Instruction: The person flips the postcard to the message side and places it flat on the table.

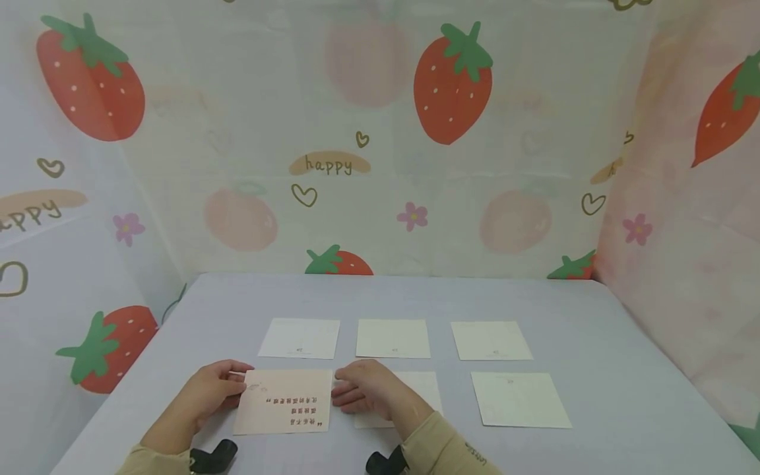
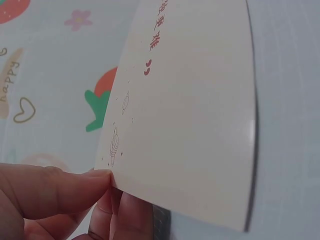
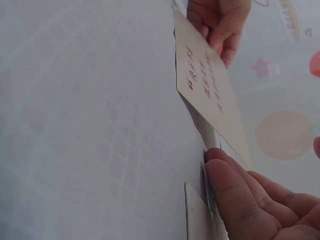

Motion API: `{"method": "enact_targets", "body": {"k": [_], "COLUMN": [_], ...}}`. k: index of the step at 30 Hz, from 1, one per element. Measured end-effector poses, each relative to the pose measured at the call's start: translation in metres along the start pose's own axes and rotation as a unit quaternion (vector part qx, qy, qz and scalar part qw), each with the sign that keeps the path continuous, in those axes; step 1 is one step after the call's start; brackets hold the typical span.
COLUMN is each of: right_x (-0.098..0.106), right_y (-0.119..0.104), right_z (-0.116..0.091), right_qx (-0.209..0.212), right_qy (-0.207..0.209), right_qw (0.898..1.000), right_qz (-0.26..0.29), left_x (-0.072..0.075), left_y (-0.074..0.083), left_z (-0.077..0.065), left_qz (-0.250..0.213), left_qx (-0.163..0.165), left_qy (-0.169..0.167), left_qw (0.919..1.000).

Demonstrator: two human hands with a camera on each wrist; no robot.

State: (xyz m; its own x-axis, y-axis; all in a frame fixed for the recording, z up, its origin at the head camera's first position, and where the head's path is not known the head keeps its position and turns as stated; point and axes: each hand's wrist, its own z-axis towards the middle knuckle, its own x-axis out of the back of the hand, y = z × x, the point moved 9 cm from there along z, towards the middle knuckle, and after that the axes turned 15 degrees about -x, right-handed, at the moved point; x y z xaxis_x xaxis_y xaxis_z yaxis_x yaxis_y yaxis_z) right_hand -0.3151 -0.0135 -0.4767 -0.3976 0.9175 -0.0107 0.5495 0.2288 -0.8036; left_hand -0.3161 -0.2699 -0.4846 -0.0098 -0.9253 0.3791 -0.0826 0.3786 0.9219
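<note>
A cream card [image 1: 282, 401] with brown-red printed characters, upside down in the head view, is at the front left. My left hand [image 1: 216, 389] pinches its far left corner between thumb and fingers; the left wrist view shows the thumb [image 2: 75, 192] on the printed face, near small line drawings of ringed planets. In the right wrist view, this card's near side is tilted up off the table. My right hand [image 1: 374, 389] is beside the card's right edge, fingers loosely bent, with no grip on it. It partly covers a pale card [image 1: 424, 389] beneath it.
Three pale cards lie in a back row: left [image 1: 299, 338], middle [image 1: 393, 338] and right [image 1: 491, 340]. Another card [image 1: 522, 400] is at the front right. The white table [image 1: 623, 396] meets strawberry-print cloth [image 1: 368, 231] at the back and sides.
</note>
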Motion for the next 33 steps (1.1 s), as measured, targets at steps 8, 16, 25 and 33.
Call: {"method": "enact_targets", "body": {"k": [8,16,25,33], "right_x": [-0.005,-0.008,-0.007,-0.006], "right_y": [0.0,-0.004,-0.007,-0.007], "right_z": [0.002,-0.001,0.0,0.0], "right_qx": [0.007,0.026,0.034,0.042], "right_qy": [-0.011,-0.024,-0.015,0.0], "right_qw": [1.0,0.999,0.998,0.997], "right_qz": [-0.007,-0.034,-0.052,-0.061], "left_x": [0.001,0.004,0.007,0.003], "left_y": [0.002,0.006,0.005,0.009], "left_z": [-0.001,-0.004,-0.003,0.0], "left_qz": [0.006,0.011,-0.001,-0.021], "left_qx": [0.01,0.014,0.025,0.03], "left_qy": [-0.001,-0.001,-0.008,-0.013], "left_qw": [0.9999,0.9998,0.9997,0.9993]}}
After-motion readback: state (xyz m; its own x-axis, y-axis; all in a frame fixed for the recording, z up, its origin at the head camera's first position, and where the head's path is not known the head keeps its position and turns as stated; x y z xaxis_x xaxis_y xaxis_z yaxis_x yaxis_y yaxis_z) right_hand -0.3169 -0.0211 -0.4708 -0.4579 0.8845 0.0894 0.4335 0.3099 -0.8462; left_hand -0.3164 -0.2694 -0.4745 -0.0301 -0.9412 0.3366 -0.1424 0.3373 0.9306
